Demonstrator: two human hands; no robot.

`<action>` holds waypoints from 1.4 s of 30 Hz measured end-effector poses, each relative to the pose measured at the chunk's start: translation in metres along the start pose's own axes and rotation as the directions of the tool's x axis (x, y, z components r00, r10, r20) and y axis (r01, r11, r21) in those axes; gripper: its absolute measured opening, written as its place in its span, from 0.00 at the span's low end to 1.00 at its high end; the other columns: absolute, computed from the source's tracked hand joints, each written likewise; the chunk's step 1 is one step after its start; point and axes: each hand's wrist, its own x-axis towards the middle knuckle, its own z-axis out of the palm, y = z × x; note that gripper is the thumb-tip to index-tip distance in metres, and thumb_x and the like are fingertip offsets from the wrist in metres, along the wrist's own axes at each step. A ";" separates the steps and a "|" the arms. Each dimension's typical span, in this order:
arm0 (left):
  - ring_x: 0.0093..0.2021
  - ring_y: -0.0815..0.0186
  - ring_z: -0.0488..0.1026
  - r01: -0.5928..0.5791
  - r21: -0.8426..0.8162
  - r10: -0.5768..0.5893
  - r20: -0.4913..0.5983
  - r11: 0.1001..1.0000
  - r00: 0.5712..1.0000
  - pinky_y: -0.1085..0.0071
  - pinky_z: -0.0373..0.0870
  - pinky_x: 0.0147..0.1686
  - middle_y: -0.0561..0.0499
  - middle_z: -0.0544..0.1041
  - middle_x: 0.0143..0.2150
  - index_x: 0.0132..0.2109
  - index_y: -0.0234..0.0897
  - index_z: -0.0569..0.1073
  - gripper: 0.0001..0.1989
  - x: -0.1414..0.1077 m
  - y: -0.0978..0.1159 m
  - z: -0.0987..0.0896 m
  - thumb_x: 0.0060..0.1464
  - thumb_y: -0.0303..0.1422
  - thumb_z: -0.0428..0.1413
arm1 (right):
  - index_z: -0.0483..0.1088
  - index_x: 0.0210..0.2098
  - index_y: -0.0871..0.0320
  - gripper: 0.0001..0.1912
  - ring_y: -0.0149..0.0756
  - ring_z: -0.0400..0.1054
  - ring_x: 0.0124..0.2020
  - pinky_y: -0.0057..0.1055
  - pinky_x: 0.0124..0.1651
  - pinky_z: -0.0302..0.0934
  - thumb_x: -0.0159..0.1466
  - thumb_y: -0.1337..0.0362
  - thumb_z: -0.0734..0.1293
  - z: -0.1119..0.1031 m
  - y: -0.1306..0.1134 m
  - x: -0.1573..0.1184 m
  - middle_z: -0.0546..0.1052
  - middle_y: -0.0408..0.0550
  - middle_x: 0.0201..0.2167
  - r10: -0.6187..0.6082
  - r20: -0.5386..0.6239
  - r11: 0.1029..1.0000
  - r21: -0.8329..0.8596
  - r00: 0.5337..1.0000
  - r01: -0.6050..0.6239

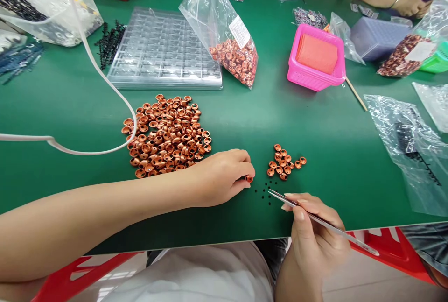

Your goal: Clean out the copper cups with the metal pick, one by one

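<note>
My left hand (pixel 224 177) rests on the green table, its thumb and fingers closed around a small copper-coloured cup-shaped piece (pixel 248 179). In my right hand (pixel 317 229) is a pair of metal tweezers (pixel 322 221), held like a pen. The tips of the tweezers point at several tiny black dot-like pieces (pixel 263 190) scattered on the table. Just beyond these dots lies a small group of copper cups (pixel 283 164). A much larger pile of the same copper cups (pixel 168 134) spreads out behind my left forearm.
A white cable (pixel 101 71) loops over the pile's left side. Behind it are stacked clear trays (pixel 164 54) and a bag of copper cups (pixel 234 59). A pink basket (pixel 296 66) holds a red sponge-like block. Plastic bags (pixel 395 152) lie at right. A co-worker's hands (pixel 411 5) are at far right.
</note>
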 end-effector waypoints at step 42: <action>0.40 0.64 0.70 -0.095 -0.090 0.082 -0.139 0.991 0.987 0.68 0.68 0.40 0.47 0.75 0.38 0.44 0.34 0.72 0.10 -0.002 0.011 0.018 0.60 0.25 0.47 | 0.72 0.36 0.57 0.07 0.34 0.73 0.33 0.32 0.34 0.68 0.58 0.72 0.69 -0.041 -0.005 0.006 0.77 0.44 0.31 0.214 0.057 0.946 -0.260 0.975 -0.193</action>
